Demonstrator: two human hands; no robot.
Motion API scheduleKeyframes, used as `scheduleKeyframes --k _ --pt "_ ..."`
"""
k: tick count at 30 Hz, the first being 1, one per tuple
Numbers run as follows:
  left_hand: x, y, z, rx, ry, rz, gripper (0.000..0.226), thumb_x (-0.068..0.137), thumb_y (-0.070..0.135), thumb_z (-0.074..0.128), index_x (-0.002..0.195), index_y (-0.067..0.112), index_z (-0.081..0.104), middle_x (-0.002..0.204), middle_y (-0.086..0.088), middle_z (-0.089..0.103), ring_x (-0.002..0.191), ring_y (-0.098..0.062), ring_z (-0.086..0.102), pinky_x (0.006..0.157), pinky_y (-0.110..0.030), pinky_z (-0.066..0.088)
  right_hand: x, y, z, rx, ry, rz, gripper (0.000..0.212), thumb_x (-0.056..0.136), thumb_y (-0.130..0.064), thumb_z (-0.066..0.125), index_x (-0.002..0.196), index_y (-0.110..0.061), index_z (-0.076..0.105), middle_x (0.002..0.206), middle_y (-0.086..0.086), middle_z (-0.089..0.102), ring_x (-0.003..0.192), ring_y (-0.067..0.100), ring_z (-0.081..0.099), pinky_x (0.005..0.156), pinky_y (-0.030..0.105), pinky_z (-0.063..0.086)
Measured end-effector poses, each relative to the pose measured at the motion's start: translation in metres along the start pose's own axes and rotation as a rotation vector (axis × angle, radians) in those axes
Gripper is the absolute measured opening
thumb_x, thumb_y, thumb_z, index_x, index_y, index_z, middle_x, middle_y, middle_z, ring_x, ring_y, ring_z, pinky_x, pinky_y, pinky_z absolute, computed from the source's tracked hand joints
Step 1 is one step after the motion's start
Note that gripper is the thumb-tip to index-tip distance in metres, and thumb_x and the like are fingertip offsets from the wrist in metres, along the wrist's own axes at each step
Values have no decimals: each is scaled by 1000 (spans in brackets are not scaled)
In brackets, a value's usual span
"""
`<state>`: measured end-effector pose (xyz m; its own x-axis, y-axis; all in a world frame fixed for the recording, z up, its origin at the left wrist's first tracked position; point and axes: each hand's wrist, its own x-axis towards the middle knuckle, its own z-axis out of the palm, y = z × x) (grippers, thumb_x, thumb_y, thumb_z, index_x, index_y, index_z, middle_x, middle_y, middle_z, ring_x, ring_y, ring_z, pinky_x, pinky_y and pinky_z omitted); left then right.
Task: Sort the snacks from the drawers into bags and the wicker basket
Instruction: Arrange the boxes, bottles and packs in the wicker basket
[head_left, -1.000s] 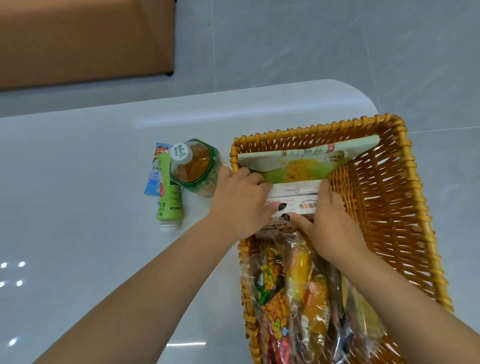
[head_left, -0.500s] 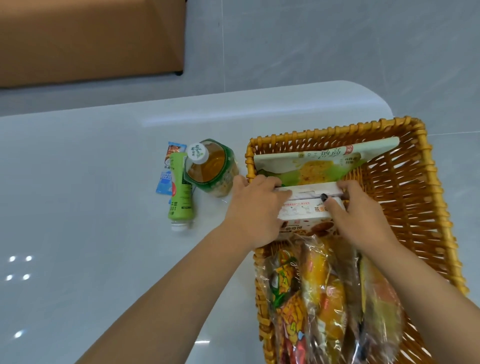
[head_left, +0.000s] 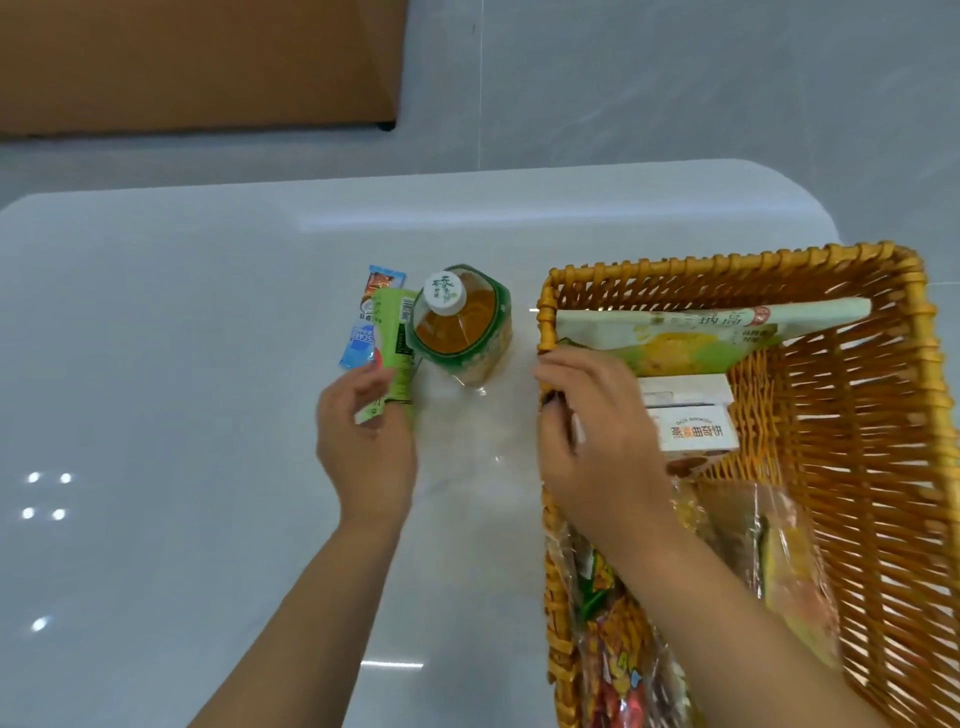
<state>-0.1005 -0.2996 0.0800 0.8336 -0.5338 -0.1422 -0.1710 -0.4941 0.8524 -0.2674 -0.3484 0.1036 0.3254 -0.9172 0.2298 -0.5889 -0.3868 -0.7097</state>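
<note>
Green tube (head_left: 395, 353) sits in the left hand's (head_left: 369, 447) closing grip; right hand (head_left: 597, 447) rests loose over basket (head_left: 893, 467).

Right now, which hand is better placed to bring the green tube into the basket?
Left. The left hand is already closing around the green tube; the right hand rests at the wicker basket rim.
</note>
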Motion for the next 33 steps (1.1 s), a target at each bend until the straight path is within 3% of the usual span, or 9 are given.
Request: scheduleKeyframes --k 2,4,6,9,13,19,24,28,33 --pt "23 -14 -2 15 84 -168 35 86 0 65 111 24 60 126 2 52 108 -7 59 69 -8 48 4 -13 23 38 -2 26 33 86 0 54 118 3 60 119 15 58 116 23 52 102 29 44" --pt "40 -30 1 99 57 -247 44 85 7 68 125 18 54 132 -1 43 115 -9 53 82 -17 49 6 -21 41 -41 -20 67 43 83 -2 58 126 1 53 129 17 52 124 27 48 106 36 41" --pt "51 -41 8 156 -13 -244 53 84 15 72 131 16 49 135 -5 41 120 -13 50 97 -28 46 5 -24 52 -196 -62 77 49 83 -7 58 131 -1 50 136 19 47 130 32 44 109 42 38" --pt "59 -54 21 298 -128 -227 63 82 27 76 136 14 47 134 -9 47 126 -23 45 99 -30 39 3 -24 58 -346 -132 66 49 83 -10 56 132 -4 49 142 22 42 135 34 38 113 42 32" --pt "52 -70 23 373 -201 -207 57 77 33 75 127 13 56 116 -9 59 113 -28 54 87 -34 43 3 -24 58 -405 -169 68 49 82 -11 55 130 -6 51 143 21 41 134 34 40 110 43 35" --pt "20 -44 3 72 -22 -287 44 78 31 79 116 24 58 112 2 58 93 -8 58 75 -17 44 4 -24 61 -451 -189 62 56 76 -14 64 130 -6 51 141 20 43 128 34 44 106 44 38" --pt "-18 -20 -36 -36 -52 -278 44 75 34 81 113 34 59 108 7 64 97 -10 64 80 -35 58 2 -23 61 -453 -171 21 54 77 -13 64 129 -6 52 140 19 45 127 35 46 104 45 39" --pt "-41 -12 -67 33 -170 -233 44 74 30 82 108 41 58 107 13 63 96 -5 63 77 -27 55 -1 -21 55 -289 -106 -185 59 82 -8 62 138 -12 41 144 23 35 133 38 37 106 49 39" --pt "-50 -14 -90 135 -338 -142 42 67 24 86 98 40 62 95 13 65 82 -2 63 69 -24 55 -14 -19 55 -330 -275 -556 71 82 -4 66 142 -28 38 150 11 27 140 34 26 112 49 27"
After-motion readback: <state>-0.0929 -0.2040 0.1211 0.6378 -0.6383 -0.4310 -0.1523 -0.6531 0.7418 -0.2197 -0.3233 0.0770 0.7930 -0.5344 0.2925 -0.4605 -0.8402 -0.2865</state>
